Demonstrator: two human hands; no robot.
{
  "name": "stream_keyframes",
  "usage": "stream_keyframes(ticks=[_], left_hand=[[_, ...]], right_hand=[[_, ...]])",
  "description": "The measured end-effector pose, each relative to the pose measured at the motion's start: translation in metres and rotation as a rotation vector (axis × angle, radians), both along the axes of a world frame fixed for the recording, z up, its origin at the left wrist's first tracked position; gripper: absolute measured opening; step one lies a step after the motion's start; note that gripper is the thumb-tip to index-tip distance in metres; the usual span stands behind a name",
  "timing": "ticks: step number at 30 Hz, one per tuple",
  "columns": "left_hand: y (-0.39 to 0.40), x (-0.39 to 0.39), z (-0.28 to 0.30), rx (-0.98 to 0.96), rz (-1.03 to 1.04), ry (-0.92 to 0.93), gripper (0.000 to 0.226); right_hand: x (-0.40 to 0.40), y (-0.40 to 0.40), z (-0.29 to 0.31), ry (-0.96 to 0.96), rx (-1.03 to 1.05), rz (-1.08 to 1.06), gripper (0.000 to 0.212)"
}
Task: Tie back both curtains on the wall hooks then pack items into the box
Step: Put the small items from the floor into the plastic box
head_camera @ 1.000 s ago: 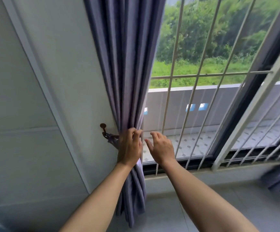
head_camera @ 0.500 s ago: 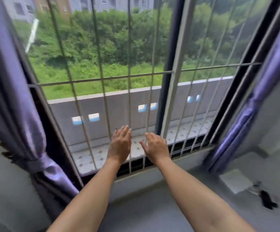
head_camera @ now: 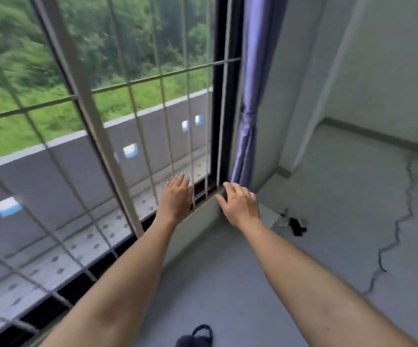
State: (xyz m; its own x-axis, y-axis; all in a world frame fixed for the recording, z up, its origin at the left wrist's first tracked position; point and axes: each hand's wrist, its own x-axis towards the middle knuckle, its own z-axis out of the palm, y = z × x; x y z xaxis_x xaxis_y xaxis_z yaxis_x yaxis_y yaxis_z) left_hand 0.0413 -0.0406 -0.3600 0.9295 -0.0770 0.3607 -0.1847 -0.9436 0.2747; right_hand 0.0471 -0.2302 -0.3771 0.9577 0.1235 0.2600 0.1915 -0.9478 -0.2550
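Note:
The right purple curtain (head_camera: pixel 249 101) hangs at the window's right edge, gathered and cinched by a tie band about halfway down. My left hand (head_camera: pixel 176 196) is stretched out in front of the window bars, fingers straight, holding nothing. My right hand (head_camera: pixel 239 202) reaches toward the curtain's lower end, fingers spread and relaxed, empty, just short of the fabric. The left curtain is out of view. On the floor beyond my right hand lie a white flat item (head_camera: pixel 268 215) and small dark items (head_camera: pixel 296 225). No box is visible.
White window bars (head_camera: pixel 98 136) fill the left half. A grey wall corner (head_camera: pixel 303 96) stands right of the curtain. A black cable (head_camera: pixel 400 229) snakes over the grey floor. A dark slipper (head_camera: pixel 198 338) shows at the bottom edge.
The view has swung right, from the tied left curtain across the window to the right curtain. My left hand let go of the left curtain; both hands now travel empty toward the right one.

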Motion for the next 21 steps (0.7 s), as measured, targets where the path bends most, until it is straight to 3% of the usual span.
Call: stream_keyframes(ticks=[8,13,16,21], left_hand=[[-0.143,0.108,-0.049,-0.026,-0.146,0.132,0.045],[-0.222,0.201,-0.083,-0.023,-0.195,0.186,0.036],[-0.263,0.256,-0.087,-0.012,-0.197,0.228,0.049],[-0.319,0.325,-0.079,-0.024,-0.201,0.296,0.041]], right_hand=[[0.078,-0.16,-0.033,0.098,-0.038,-0.226,0.052],[0.159,-0.244,-0.046,0.161,-0.084,-0.266,0.054],[0.205,-0.285,-0.045,0.175,-0.092,-0.256,0.054],[0.268,-0.343,-0.043,0.211,-0.081,-0.277,0.053]])
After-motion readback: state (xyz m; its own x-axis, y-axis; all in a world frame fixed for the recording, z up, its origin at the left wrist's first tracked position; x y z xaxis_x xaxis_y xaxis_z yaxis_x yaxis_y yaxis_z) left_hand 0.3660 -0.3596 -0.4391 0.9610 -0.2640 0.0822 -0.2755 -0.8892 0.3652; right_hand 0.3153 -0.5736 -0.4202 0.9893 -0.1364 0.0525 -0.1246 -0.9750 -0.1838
